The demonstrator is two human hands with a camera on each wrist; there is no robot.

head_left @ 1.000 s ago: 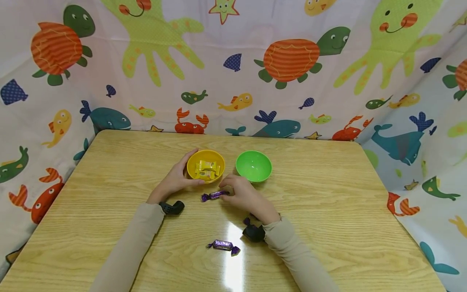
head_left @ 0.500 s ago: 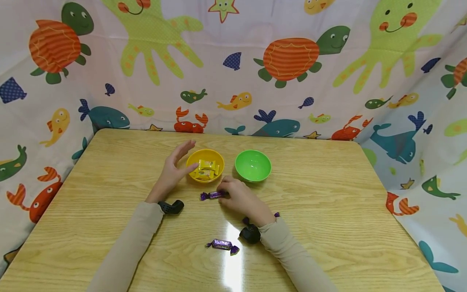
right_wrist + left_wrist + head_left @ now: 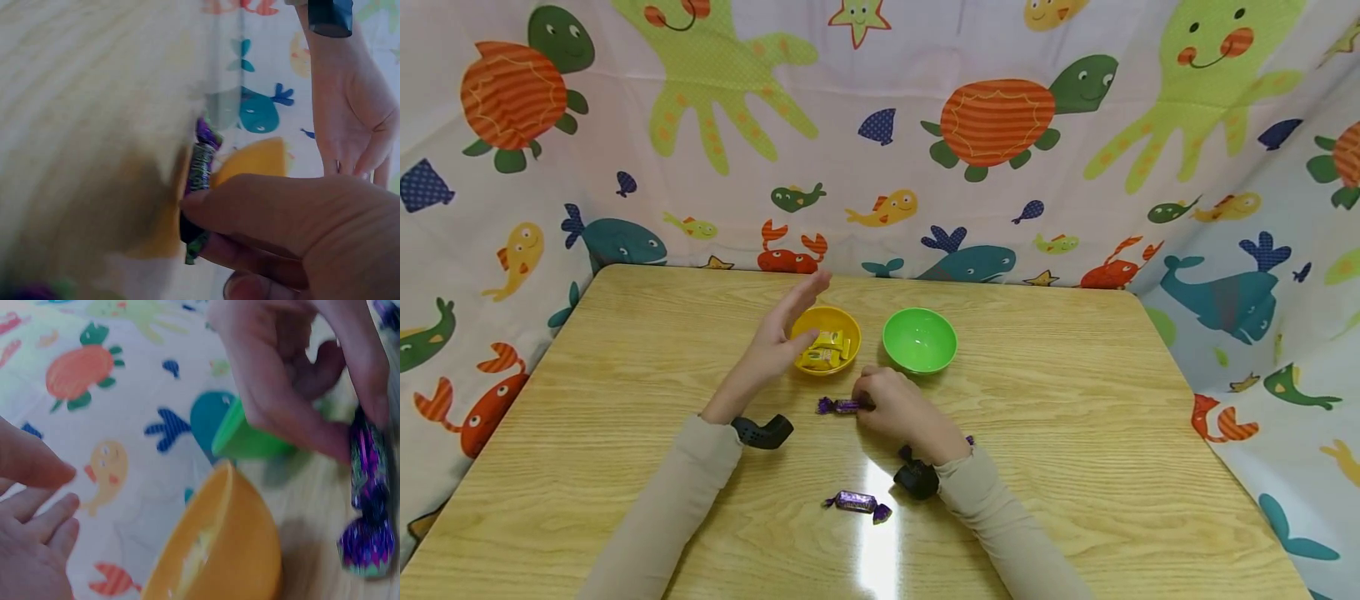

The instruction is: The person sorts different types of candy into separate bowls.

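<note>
- One purple-wrapped candy is pinched at its right end between thumb and fingers of the right hand, on the near side of the two bowls; whether it is touching the table cannot be told.
- Nothing is held by the left hand; its fingers are extended, thumb spread wide, at the left of the yellow bowl.
- Several yellow-wrapped candies are contained in that bowl.
- The green bowl is placed just to its right.
- A second purple candy is seen lying nearer, left of the right wrist.
- A purple wrapper end is partly hidden by that wrist.
</note>
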